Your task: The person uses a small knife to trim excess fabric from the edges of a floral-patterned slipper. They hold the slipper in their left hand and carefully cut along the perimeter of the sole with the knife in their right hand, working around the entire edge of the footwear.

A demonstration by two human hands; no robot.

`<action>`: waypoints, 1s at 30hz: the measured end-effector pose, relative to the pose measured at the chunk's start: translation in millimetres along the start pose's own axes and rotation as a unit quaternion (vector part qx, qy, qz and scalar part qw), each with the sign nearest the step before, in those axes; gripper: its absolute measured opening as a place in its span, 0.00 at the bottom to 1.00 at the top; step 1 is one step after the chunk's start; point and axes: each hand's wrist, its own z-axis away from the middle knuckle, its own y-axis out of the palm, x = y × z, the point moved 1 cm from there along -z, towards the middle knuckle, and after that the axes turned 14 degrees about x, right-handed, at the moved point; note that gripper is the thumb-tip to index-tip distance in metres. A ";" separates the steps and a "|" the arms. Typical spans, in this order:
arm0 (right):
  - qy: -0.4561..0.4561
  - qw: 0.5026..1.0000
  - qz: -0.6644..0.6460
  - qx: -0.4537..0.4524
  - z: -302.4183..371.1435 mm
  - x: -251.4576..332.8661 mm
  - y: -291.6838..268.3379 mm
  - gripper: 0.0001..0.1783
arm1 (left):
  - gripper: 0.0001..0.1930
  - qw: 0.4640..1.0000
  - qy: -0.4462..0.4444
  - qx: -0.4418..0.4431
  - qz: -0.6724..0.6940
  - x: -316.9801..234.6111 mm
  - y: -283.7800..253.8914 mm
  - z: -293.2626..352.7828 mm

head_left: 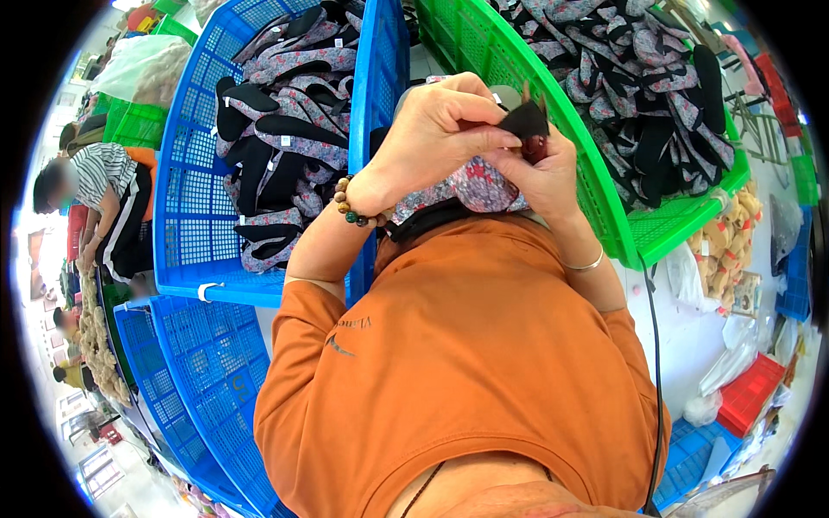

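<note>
Close together in front of my chest, my left hand [436, 129] and my right hand [548, 177] are both closed. Between them is a small black fabric piece [524, 123], pinched by the left thumb and finger. The right fingers grip its other side. Something dark red [535, 149] shows inside my right hand; its kind is hard to tell. Below the hands, a grey-and-red floral fabric piece [488, 186] rests on my lap, partly covered by my arms and hands. Whether it joins the black piece is hidden.
A blue basket [194, 194] on the left and a green basket [596, 198] on the right hold many floral-and-black fabric pieces. Empty-looking blue baskets [207, 363] stand lower left. A black cable [654, 345] hangs at my right. Another person [108, 190] bends over work at far left.
</note>
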 end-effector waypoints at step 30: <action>-0.021 0.952 0.297 0.072 43.2 49.7 -33.9 0.18 | 0.08 0.945 -0.062 0.028 0.321 3.3 7.9 31.6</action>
